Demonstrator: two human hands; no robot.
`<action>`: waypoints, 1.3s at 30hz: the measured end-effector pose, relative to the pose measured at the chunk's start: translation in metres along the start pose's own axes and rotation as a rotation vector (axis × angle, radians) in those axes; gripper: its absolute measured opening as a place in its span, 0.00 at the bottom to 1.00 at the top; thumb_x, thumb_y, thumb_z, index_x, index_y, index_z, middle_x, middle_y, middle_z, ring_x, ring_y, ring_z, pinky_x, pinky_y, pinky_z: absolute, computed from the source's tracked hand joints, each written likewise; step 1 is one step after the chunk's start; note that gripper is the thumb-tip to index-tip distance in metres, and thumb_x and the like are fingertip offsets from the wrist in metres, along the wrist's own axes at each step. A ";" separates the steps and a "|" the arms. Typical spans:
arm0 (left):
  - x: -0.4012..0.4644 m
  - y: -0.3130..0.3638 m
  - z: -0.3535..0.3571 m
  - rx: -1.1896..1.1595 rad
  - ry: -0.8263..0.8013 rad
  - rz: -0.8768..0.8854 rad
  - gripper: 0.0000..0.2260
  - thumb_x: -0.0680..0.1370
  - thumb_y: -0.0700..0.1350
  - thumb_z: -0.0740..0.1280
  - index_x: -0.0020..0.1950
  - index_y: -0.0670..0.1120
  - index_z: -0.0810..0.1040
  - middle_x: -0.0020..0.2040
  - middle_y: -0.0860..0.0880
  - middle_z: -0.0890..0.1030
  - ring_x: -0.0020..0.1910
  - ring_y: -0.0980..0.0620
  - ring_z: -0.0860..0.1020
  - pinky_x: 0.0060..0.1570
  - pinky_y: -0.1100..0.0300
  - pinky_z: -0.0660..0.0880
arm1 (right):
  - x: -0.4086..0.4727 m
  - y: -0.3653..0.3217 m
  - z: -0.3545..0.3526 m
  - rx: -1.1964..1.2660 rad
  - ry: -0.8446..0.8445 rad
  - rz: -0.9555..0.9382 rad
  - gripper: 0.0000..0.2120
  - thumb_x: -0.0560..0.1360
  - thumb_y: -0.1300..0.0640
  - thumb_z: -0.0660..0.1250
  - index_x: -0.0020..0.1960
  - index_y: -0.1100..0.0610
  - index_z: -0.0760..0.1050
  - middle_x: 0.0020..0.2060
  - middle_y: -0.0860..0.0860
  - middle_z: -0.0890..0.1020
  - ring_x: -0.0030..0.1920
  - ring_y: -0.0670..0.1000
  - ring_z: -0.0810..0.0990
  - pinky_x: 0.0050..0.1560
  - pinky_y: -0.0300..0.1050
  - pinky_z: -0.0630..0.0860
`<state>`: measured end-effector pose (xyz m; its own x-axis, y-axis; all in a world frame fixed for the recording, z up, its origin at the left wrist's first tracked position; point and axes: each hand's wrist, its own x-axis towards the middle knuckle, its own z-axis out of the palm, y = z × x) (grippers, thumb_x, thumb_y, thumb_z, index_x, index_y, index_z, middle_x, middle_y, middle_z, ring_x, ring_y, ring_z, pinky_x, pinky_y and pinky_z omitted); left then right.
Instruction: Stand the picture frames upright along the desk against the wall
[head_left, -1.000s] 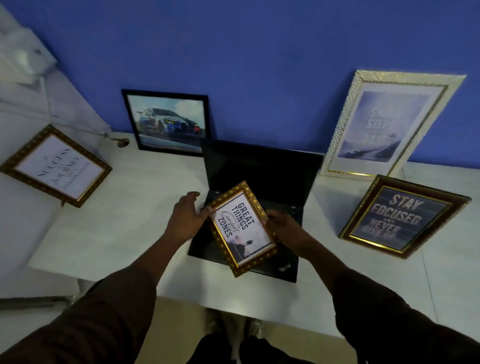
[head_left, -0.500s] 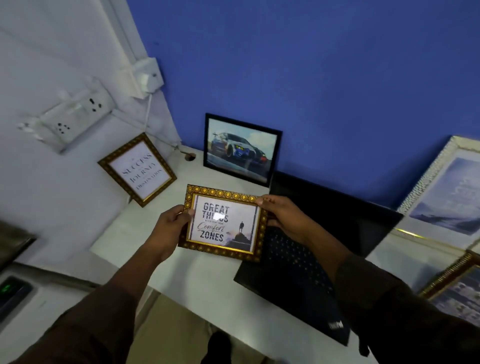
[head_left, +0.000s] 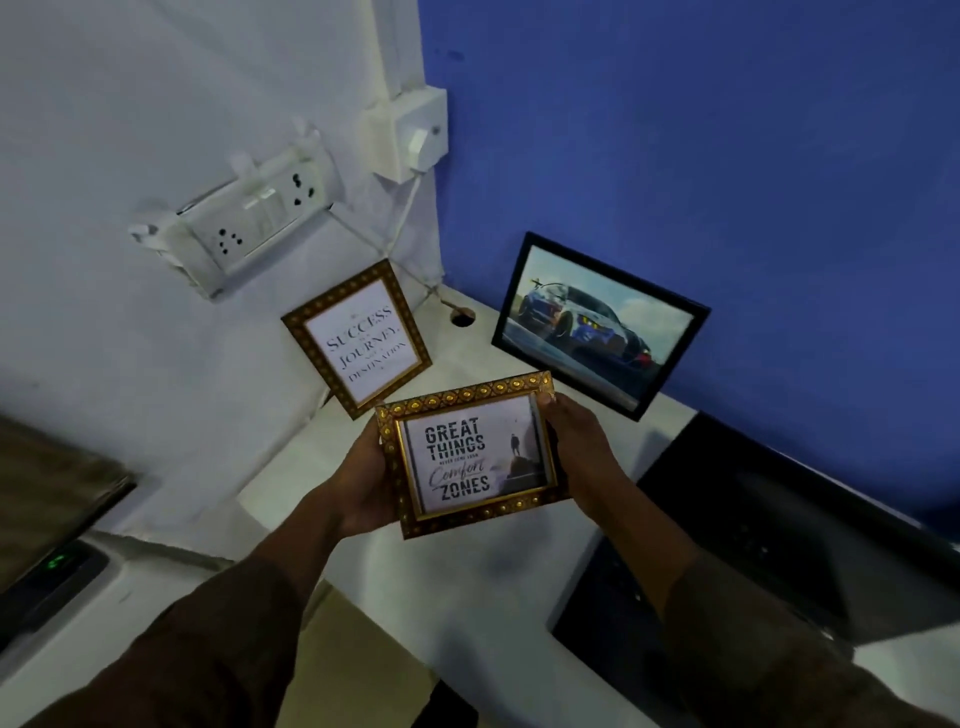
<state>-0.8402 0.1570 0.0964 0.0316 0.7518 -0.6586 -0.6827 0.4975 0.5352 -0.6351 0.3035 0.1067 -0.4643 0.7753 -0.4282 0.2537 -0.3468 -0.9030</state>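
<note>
A small gold-patterned frame reading "Great things… comfort zones" (head_left: 470, 457) is held above the white desk (head_left: 467, 587) near its left end. My left hand (head_left: 363, 486) grips its left edge and my right hand (head_left: 576, 447) grips its right edge. Just beyond it, a gold frame with "Success… journey" text (head_left: 358, 338) leans upright against the white side wall. A black frame with a car picture (head_left: 597, 325) leans upright against the blue back wall.
An open black laptop (head_left: 769, 535) sits on the desk at the right. A white socket board (head_left: 244, 221) and a switch box (head_left: 410, 132) with a cable are on the side wall. A cable hole (head_left: 461, 317) is in the desk corner. A dark device with a green light (head_left: 52, 571) lies at lower left.
Both hands have carried the comfort-zones frame from over the laptop leftward to the desk's left corner and turned it level. My view has swung left; the two right-hand frames are out of sight.
</note>
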 end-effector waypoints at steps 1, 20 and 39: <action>0.003 0.004 -0.003 0.000 -0.008 -0.010 0.38 0.75 0.74 0.52 0.72 0.48 0.75 0.72 0.41 0.75 0.71 0.38 0.73 0.73 0.35 0.61 | 0.003 0.000 0.001 0.001 0.003 0.003 0.19 0.83 0.46 0.57 0.55 0.54 0.83 0.46 0.51 0.88 0.46 0.52 0.87 0.38 0.41 0.82; 0.110 0.049 -0.059 -0.029 0.154 0.033 0.23 0.80 0.54 0.58 0.34 0.46 0.85 0.44 0.42 0.87 0.52 0.39 0.82 0.66 0.40 0.71 | 0.090 0.014 0.033 0.066 0.138 0.286 0.26 0.81 0.35 0.48 0.47 0.49 0.79 0.37 0.46 0.84 0.35 0.41 0.83 0.37 0.34 0.73; 0.125 0.034 -0.074 0.205 0.223 0.063 0.32 0.81 0.65 0.49 0.63 0.42 0.79 0.59 0.36 0.82 0.62 0.36 0.79 0.68 0.38 0.70 | 0.088 0.044 0.035 0.075 0.221 0.314 0.33 0.82 0.36 0.47 0.74 0.58 0.69 0.72 0.57 0.73 0.73 0.56 0.68 0.78 0.54 0.55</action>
<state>-0.9135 0.2353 -0.0069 -0.1825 0.6813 -0.7088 -0.5163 0.5471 0.6588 -0.6943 0.3383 0.0283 -0.1780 0.7178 -0.6731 0.2879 -0.6161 -0.7331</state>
